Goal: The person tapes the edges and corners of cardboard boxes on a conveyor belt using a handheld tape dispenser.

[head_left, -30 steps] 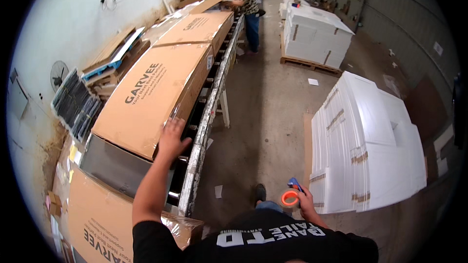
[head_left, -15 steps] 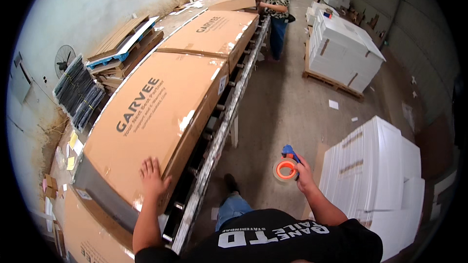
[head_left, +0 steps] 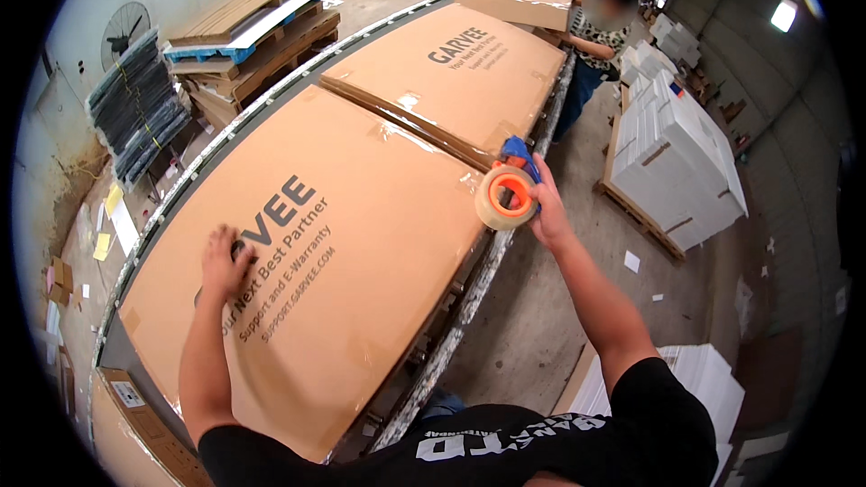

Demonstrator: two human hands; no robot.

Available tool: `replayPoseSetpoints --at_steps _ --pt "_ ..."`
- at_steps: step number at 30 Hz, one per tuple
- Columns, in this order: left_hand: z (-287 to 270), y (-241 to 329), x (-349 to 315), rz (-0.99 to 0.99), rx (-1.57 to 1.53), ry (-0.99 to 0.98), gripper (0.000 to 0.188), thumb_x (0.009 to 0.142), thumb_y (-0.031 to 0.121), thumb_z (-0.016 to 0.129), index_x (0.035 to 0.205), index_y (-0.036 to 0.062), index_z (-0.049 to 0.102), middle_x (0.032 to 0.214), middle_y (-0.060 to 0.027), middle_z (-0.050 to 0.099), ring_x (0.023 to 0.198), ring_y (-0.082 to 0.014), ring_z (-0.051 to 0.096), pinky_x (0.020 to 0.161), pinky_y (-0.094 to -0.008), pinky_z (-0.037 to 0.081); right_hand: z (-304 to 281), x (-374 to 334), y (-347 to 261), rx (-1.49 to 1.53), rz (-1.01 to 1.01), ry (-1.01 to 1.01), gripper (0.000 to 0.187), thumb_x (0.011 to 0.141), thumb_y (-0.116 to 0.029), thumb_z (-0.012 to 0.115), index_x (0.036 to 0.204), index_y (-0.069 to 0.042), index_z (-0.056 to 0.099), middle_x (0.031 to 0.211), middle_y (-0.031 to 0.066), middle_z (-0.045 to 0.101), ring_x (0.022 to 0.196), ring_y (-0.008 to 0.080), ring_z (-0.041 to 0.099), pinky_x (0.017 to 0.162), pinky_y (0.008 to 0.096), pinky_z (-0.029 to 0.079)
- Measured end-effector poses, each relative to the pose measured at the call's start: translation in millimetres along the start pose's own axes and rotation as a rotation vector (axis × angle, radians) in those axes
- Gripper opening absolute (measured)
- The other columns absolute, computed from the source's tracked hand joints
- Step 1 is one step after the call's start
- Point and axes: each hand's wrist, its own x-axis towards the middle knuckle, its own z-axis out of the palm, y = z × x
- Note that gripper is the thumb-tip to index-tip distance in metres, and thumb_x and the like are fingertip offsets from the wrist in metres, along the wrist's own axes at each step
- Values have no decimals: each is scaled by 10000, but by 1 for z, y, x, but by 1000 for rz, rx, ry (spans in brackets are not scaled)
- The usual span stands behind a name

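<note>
A large flat cardboard box (head_left: pixel 379 216) with dark print lies on the conveyor in front of me. My left hand (head_left: pixel 225 263) is over its top, fingers apart and a little bent, holding nothing; whether it touches the cardboard I cannot tell. In my right hand (head_left: pixel 548 203) is a blue tape dispenser (head_left: pixel 518 151). Its roll of clear tape (head_left: pixel 492 208) has an orange core and faces me. The dispenser is above the box's far right corner. Beyond, a second cardboard box (head_left: pixel 451 81) lies close against the first one.
The conveyor's rail (head_left: pixel 478 284) runs along the boxes' right side. A co-worker (head_left: pixel 595 45) stands at its far end beside another box (head_left: pixel 521 4). White stacks (head_left: pixel 677 162) on a pallet stand to the right. Pallets and boards (head_left: pixel 248 36) are piled at the left, near a fan (head_left: pixel 126 29).
My right hand has lifted the tape dispenser from beside the conveyor up to the box's far right corner. My left hand has moved from the near edge farther across the box top.
</note>
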Motion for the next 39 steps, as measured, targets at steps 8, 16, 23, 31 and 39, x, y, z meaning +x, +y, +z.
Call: replayPoseSetpoints --at_steps 8,16,23,31,39 --pt "5 -49 158 -434 125 43 743 949 679 408 1359 78 560 1443 -159 530 1357 -366 464 1120 -522 318 12 124 55 -264 123 -226 763 782 -80 480 1523 1 316 1113 116 618 784 134 589 762 258 505" --pt "1 -101 178 -509 162 13 849 937 741 320 1237 8 625 1336 -242 588 1272 -404 533 1069 -497 389 -16 144 86 102 408 -293 611 795 -204 500 1365 15 472 1164 139 652 897 186 659 825 319 563" --pt "-11 -55 189 -529 107 9 833 942 733 328 1231 14 635 1318 -226 607 1270 -391 535 1080 -501 380 -11 128 48 75 318 -324 737 725 -185 515 1422 28 410 1362 200 553 1201 278 601 1049 389 493" --pt "-11 -57 171 -603 63 -95 835 947 734 333 1194 -3 639 1295 -273 599 1267 -422 524 1090 -495 364 -25 114 54 39 333 -298 708 748 -142 497 1431 12 396 1226 135 597 1008 163 614 918 268 517" --pt "-7 156 51 -265 -39 -305 879 847 563 688 1447 -26 431 1513 -272 393 1455 -395 305 1197 -427 259 -24 105 44 108 216 -274 648 792 -119 483 1409 57 395 1273 163 591 1121 228 615 1003 349 498"
